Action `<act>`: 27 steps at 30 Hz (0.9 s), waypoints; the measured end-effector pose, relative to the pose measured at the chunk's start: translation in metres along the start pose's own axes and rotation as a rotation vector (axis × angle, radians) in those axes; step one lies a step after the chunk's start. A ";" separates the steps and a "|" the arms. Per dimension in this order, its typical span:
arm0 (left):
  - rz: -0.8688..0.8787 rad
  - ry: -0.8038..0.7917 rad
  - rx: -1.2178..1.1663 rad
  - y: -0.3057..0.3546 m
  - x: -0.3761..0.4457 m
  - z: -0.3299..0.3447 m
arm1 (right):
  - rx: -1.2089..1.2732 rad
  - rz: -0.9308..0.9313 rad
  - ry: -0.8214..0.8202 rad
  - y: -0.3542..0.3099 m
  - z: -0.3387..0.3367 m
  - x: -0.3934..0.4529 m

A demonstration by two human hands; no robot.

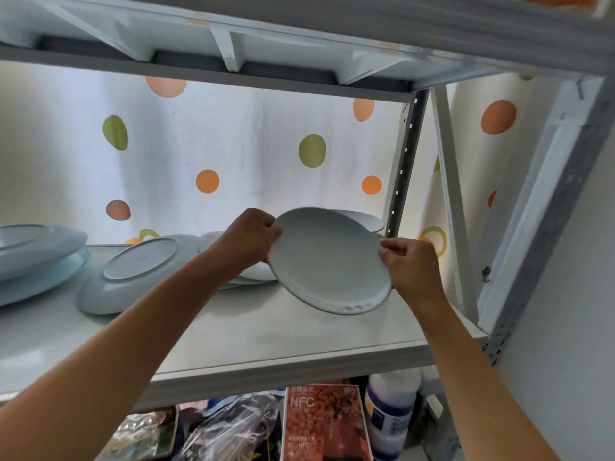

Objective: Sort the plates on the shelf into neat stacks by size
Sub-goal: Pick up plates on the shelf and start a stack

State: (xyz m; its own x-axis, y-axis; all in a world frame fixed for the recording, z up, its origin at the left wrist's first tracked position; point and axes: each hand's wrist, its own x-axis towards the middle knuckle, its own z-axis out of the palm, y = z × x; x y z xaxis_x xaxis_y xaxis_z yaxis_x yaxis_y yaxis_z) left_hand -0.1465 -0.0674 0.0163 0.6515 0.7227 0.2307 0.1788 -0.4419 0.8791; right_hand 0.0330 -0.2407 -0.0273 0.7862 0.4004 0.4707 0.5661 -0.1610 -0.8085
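from the head view, i have the white plate [327, 261] lifted clear of the shelf [266, 331], tilted with its face towards me and its lower rim hanging just above the shelf board. my left hand [248, 237] pinches its left rim and my right hand [411, 264] pinches its right rim, so each grip is clenched on the plate's edge. i judge the two-sided hold is there to keep a slick, wide plate from tipping while i carry it to a stack of its own size.

behind the held plate, another white plate [362, 219] peeks out, seemingly leaning or resting on something i cannot see. left of the held plate, behind my left forearm, lies a low pile of white plates [256, 272]; i cannot count them, as my arm hides most. further left of the held plate, an upturned pale blue plate [133, 274] lies foot up and tilted, which suggests it is not yet sorted. furthest left, two larger pale blue plates [36, 257] sit stacked, also upside down.

so i count three pale blue plates, and at least three white ones including the one i hold.
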 end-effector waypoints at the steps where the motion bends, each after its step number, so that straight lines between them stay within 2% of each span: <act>1: -0.022 0.006 0.045 -0.002 -0.001 0.003 | -0.041 -0.011 0.003 0.002 0.000 -0.001; 4: -0.086 -0.019 0.189 -0.007 -0.009 0.007 | -0.119 -0.033 -0.017 0.009 -0.003 -0.004; 12: -0.208 -0.234 0.409 -0.039 -0.016 0.022 | -0.325 -0.063 -0.103 0.020 -0.001 -0.006; 20: -0.161 -0.246 0.461 -0.049 -0.008 0.023 | -0.442 -0.011 -0.215 0.034 0.006 -0.008; 27: -0.162 -0.236 0.626 -0.057 -0.002 0.031 | -0.468 -0.009 -0.247 0.045 0.010 -0.006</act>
State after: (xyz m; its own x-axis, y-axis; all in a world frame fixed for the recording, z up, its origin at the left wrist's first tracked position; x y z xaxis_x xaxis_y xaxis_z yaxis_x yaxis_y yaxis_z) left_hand -0.1350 -0.0597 -0.0468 0.7110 0.7019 -0.0424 0.6335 -0.6132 0.4720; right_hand 0.0510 -0.2411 -0.0707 0.7310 0.5952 0.3336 0.6668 -0.5194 -0.5345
